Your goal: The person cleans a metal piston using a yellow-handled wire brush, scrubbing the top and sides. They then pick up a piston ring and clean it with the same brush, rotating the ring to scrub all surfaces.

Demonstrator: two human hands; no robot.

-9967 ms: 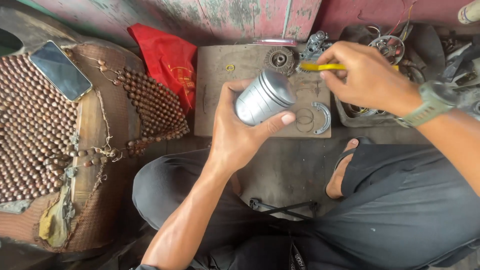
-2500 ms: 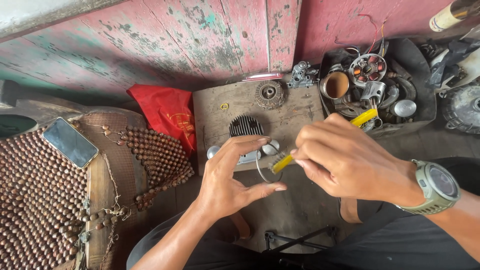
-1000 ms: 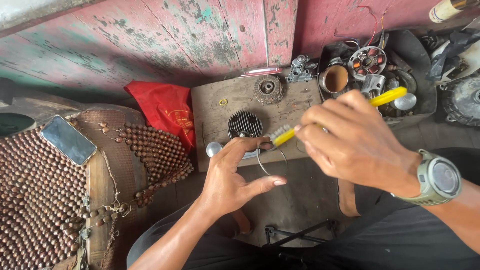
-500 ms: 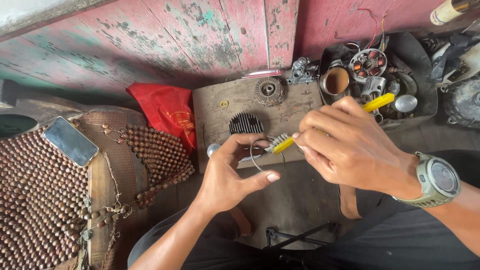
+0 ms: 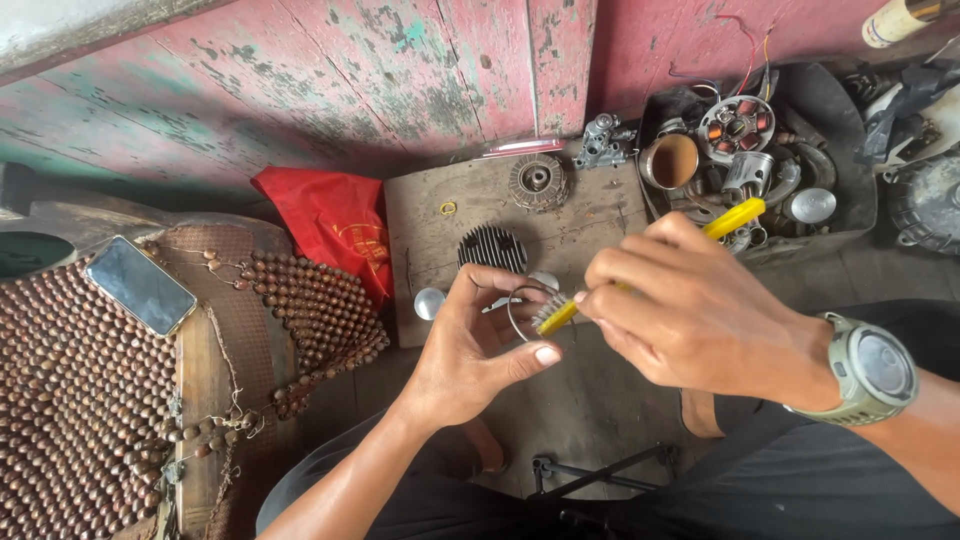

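Note:
My left hand (image 5: 470, 350) pinches a thin metal ring (image 5: 520, 305) between forefinger and thumb, above the front edge of a wooden board (image 5: 440, 240). My right hand (image 5: 690, 315) grips a yellow-handled brush (image 5: 735, 218); its bristles touch the ring. A green watch (image 5: 868, 370) sits on my right wrist. On the board behind the ring lie a finned round cylinder head (image 5: 492, 248), a silver piston (image 5: 430, 302) partly hidden by my fingers, and a toothed round part (image 5: 538, 182).
A black tray (image 5: 850, 200) of engine parts stands at the right. A red bag (image 5: 330, 225) lies left of the board. A phone (image 5: 140, 285) rests on a beaded seat mat (image 5: 70, 400). A peeling pink wooden wall (image 5: 400, 70) runs behind.
Ten seconds ago my left hand held the silver piston; it now lies on the board and the hand holds the ring. Over the last second the brush moved down along the ring.

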